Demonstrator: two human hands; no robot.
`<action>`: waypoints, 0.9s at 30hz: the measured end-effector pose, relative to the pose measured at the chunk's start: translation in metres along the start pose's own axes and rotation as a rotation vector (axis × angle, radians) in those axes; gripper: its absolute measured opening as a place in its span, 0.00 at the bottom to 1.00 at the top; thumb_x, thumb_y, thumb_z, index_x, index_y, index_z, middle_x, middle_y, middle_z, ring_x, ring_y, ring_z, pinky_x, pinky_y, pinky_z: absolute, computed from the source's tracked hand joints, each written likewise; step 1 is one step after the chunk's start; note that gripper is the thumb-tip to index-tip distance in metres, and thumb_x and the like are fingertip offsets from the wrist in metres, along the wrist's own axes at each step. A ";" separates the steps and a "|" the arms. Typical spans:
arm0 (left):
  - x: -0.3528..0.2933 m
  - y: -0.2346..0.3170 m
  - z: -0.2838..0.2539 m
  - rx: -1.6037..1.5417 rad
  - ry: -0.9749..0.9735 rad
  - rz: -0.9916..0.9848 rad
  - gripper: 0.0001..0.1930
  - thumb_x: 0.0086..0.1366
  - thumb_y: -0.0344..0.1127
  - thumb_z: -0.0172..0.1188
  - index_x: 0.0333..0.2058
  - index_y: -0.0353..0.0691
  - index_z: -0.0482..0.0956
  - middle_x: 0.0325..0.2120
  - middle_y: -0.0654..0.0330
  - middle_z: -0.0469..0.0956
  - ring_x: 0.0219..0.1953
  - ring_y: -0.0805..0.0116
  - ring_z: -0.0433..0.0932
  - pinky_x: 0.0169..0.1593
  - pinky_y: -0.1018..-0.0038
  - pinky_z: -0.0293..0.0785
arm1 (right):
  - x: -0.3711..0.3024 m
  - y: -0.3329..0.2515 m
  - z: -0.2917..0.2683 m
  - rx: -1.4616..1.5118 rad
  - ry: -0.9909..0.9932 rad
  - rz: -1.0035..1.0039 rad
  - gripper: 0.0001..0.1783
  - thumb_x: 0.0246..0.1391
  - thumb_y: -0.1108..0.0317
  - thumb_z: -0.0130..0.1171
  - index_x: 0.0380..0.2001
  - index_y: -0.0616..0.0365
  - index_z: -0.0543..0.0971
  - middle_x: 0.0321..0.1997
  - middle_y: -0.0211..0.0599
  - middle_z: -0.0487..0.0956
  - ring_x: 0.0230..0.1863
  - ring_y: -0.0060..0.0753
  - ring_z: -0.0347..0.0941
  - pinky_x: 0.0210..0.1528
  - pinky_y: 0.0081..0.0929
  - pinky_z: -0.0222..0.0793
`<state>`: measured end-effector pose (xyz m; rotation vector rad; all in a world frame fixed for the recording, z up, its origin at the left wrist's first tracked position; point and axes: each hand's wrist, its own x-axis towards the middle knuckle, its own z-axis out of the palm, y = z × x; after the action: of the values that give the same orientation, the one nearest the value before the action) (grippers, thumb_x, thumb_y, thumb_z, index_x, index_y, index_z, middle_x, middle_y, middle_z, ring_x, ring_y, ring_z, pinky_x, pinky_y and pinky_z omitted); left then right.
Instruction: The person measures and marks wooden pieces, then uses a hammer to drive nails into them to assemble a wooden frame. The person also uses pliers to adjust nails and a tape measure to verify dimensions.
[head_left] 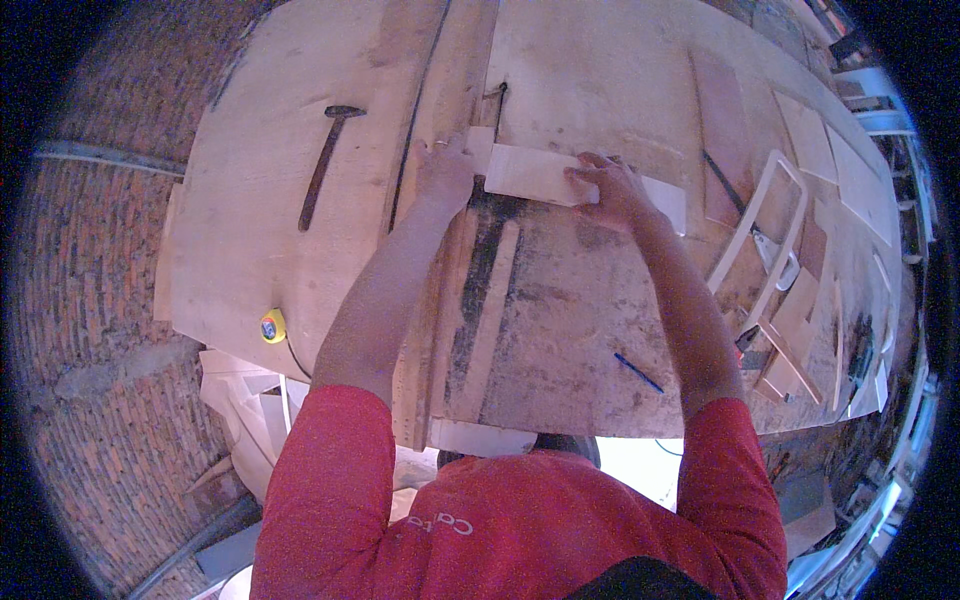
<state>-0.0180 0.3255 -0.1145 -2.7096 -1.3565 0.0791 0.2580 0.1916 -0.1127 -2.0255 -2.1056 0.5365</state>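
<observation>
A pale rectangular wood board (532,173) lies across the worktable ahead of me. Wrapped over its right end is my right hand (612,190), thumb and fingers closed on it. Beyond that hand, a second flat pale piece (664,200) sticks out to the right. My left hand (446,172) rests by the long raised wood strip (425,290), its fingers closed against a small pale wood piece (481,148) at the board's left end. Some left fingertips are hard to make out. Just behind the small piece, a thin dark rod (501,105) points away from me.
On the left lie a hammer (325,165) and a yellow tape measure (272,326). A blue pen (638,372) lies near the front edge. Pale wood frames (800,195), offcuts and tools crowd the right side. A brick surface (100,270) shows at far left.
</observation>
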 end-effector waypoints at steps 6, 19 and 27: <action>-0.001 -0.002 -0.003 -0.055 -0.043 -0.005 0.14 0.69 0.31 0.50 0.46 0.43 0.84 0.52 0.58 0.75 0.57 0.57 0.74 0.66 0.43 0.52 | 0.001 0.001 0.003 0.005 -0.028 -0.092 0.41 0.38 0.58 0.77 0.61 0.46 0.78 0.72 0.49 0.66 0.73 0.55 0.58 0.76 0.53 0.48; -0.036 0.000 -0.008 -0.138 0.003 0.051 0.13 0.67 0.32 0.53 0.45 0.37 0.84 0.55 0.51 0.70 0.61 0.50 0.68 0.65 0.34 0.50 | -0.011 0.008 0.019 0.002 -0.076 -0.151 0.43 0.38 0.58 0.78 0.62 0.44 0.77 0.73 0.50 0.64 0.74 0.58 0.56 0.75 0.51 0.50; -0.095 0.012 -0.026 0.009 -0.090 0.035 0.15 0.62 0.37 0.60 0.46 0.42 0.83 0.52 0.54 0.72 0.60 0.55 0.68 0.62 0.40 0.55 | -0.063 -0.023 0.035 -0.028 0.066 -0.248 0.44 0.33 0.59 0.79 0.60 0.41 0.78 0.71 0.46 0.67 0.67 0.60 0.63 0.70 0.51 0.60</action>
<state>-0.0631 0.2400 -0.0900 -2.7532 -1.3285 0.2128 0.2280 0.1242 -0.1292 -1.7333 -2.2905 0.3969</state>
